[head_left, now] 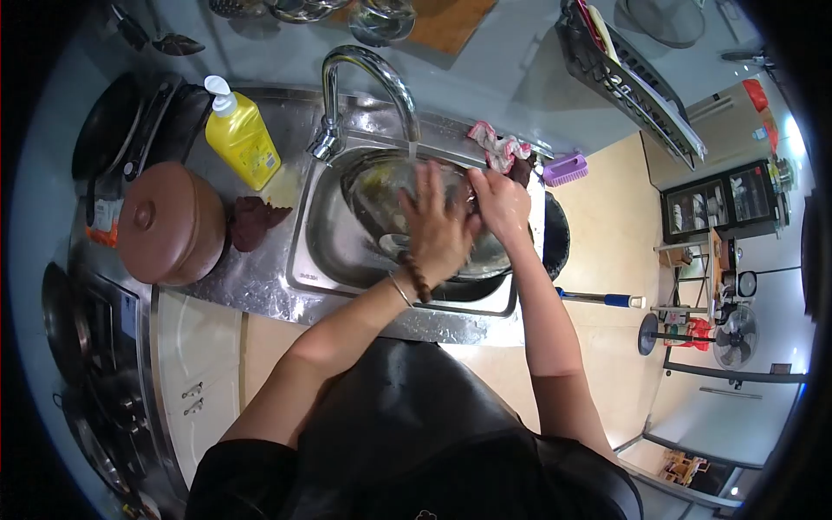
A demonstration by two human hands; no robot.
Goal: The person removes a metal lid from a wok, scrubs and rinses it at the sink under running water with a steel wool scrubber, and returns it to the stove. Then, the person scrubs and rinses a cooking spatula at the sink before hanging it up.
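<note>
Water runs from the curved faucet (368,59) into the steel sink (322,251). A large round pan or lid (368,204), wet and shiny, lies tilted in the basin. My left hand (438,227), with beads and a bangle at the wrist, is over it under the stream, its fingers spread and slightly blurred. On the right, my right hand (503,204) is closed at the pan's upper right edge, beside a dark part that looks like its handle. Its fingertips are partly hidden.
Left of the sink are a yellow pump bottle (243,143), a brown lidded pot (169,225) and a dark red cloth (253,223). Behind the basin's right side lie a red and white cloth (498,147) and a purple brush (565,169). A dish rack (628,87) hangs at upper right.
</note>
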